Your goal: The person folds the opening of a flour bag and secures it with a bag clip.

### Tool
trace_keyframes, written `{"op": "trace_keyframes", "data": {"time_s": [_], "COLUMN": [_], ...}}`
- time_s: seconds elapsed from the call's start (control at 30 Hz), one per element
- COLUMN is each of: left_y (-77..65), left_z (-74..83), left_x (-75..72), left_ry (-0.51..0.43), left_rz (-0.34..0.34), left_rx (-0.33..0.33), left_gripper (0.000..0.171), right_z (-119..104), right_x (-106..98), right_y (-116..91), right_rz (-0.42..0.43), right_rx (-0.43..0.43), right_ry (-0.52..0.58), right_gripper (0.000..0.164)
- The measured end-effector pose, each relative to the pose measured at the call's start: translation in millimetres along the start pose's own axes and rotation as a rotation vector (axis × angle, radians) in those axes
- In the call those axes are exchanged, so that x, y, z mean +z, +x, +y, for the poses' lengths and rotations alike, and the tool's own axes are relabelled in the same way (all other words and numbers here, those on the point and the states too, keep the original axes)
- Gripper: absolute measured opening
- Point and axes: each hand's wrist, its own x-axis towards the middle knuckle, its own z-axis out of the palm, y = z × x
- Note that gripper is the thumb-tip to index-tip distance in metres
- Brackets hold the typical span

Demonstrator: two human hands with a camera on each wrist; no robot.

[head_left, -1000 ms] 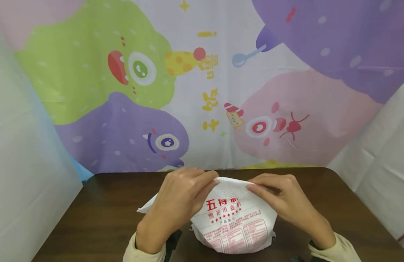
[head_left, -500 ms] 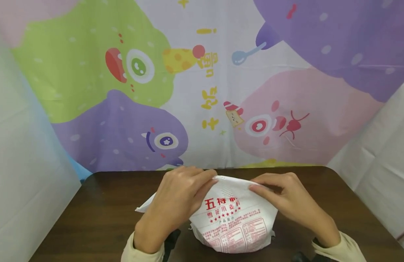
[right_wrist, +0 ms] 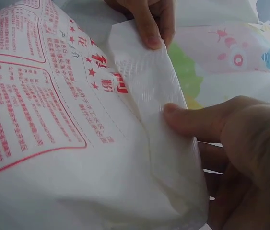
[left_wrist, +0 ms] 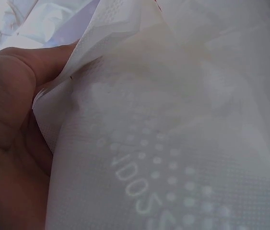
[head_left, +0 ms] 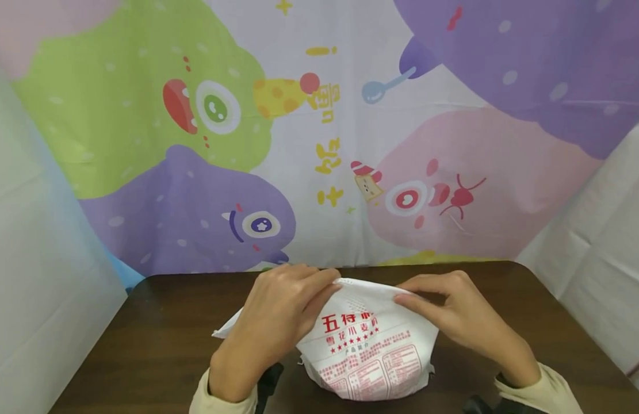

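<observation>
A white flour bag (head_left: 371,351) with red Chinese print stands on the dark wooden table, its top edge folded over. My left hand (head_left: 280,322) pinches the folded edge near its left part, and a corner of the bag sticks out beyond that wrist. On the right, my right hand (head_left: 461,313) pinches the same edge between thumb and fingers. The right wrist view shows my right thumb (right_wrist: 192,120) flat on the folded strip, with the fingers behind it. In the left wrist view the white bag material (left_wrist: 173,120) fills most of the picture beside the left hand.
Brown table (head_left: 159,345) with rounded far corners lies under the bag. Behind it hangs a cloth backdrop (head_left: 345,236) with cartoon monsters, and white cloth walls (head_left: 604,253) rise at both sides. Dark straps show at the wrists.
Both hands keep their pinch on the flour bag's folded edge. The bag's shape stays nearly the same; only the head view shifts slightly.
</observation>
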Motion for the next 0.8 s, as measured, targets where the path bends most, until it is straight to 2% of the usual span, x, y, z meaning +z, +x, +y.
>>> {"op": "trace_keyframes", "data": {"time_s": [0.2,0.5,0.67,0.8], "left_y": [0.2,0.2,-0.2,-0.4], "left_z": [-0.3,0.5,0.4,0.3], "left_x": [0.0,-1.9,-2.1,-2.5], "left_ry": [-0.002,-0.013,-0.019,-0.021], "left_rz": [-0.003,-0.009,-0.005,-0.004], "left_rx": [-0.004,-0.007,-0.008,-0.009], "left_gripper": [0.007,0.008,0.008,0.008], "right_z": [1,-2,-5,-5], "right_x": [1,-10,-15,-15], "right_y": [1,-3,-4,-4], "right_rz": [0.014,-0.052,-0.074,-0.068], "right_rx": [-0.004,0.051,0.073,0.053], "right_ry": [0.009,-0.103,-0.108,-0.115], "right_gripper": [0.015,0.013,0.013,0.014]}}
